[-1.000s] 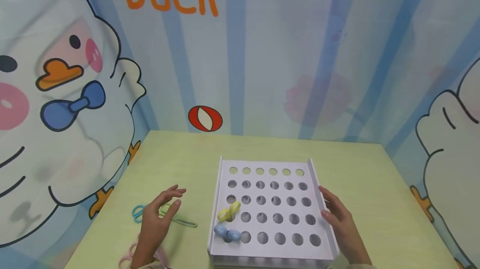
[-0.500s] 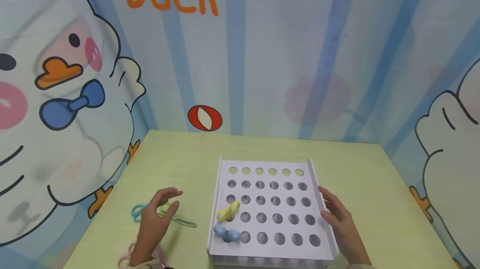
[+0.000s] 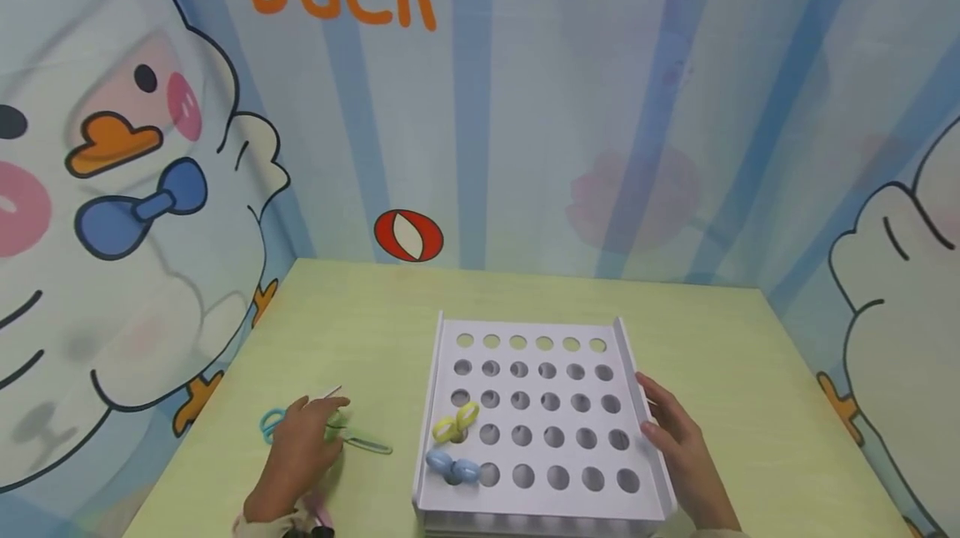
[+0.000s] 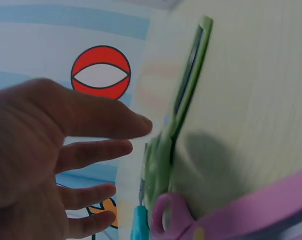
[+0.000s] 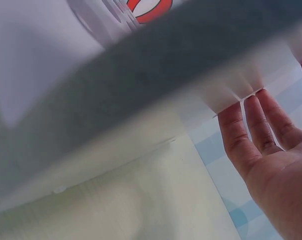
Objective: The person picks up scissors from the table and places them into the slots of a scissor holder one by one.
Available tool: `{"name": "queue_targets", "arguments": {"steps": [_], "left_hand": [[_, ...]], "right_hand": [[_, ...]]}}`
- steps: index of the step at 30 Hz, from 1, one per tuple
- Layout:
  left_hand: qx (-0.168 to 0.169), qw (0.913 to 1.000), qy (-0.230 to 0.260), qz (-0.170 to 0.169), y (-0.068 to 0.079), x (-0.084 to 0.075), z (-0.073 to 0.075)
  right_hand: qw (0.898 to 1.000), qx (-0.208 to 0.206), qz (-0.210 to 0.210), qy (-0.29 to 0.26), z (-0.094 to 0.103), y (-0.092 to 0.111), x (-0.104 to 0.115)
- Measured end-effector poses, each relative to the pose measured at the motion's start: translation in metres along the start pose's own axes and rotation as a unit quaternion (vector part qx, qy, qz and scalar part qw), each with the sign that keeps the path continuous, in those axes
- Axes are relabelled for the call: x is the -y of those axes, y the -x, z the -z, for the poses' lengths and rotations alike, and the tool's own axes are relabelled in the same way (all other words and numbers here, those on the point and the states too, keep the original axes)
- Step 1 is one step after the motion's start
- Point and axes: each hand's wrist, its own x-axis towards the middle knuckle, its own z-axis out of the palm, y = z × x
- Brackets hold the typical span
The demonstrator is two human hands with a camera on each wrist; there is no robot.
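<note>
My left hand reaches over several scissors left of the white board. Its fingers are spread and nearly straight in the left wrist view, thumb tip right beside the green scissors. Pink scissors and the blue handle of another pair lie close by. My right hand rests its fingertips against the right side of the white board, which has rows of round holes and raised side walls. In the right wrist view its fingers look straight against that wall.
A yellow bow-shaped piece and a light blue one lie over holes at the board's left. The board stands on a pale yellow-green table. Behind it hangs a striped curtain with duck pictures.
My left hand has dropped lower and turned palm down over the scissors. My right hand has stayed at the board's side, and the board and the bow-shaped pieces have not moved.
</note>
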Motion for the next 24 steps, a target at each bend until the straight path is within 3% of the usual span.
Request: {"name": "queue_targets", "arguments": {"steps": [5,8,18,24], "left_hand": [[0.046,0.9979,-0.042,0.016,0.001,0.004,-0.004],[0.056,0.9967,-0.051,0.03,0.003,0.003,-0.005],[-0.012,0.9961,-0.087,0.009,-0.001,0.004,-0.014],[-0.034,0.9956,-0.088,-0.004,-0.004,0.005,-0.017]], "right_hand": [[1.0,0.004,0.008,-0.003,-0.001,0.001,0.001],[1.0,0.001,0.001,0.006,-0.001,0.0,0.0],[0.999,-0.026,-0.022,0.027,-0.002,0.0,-0.001],[0.999,-0.024,-0.014,0.024,-0.002,0.0,0.001]]}}
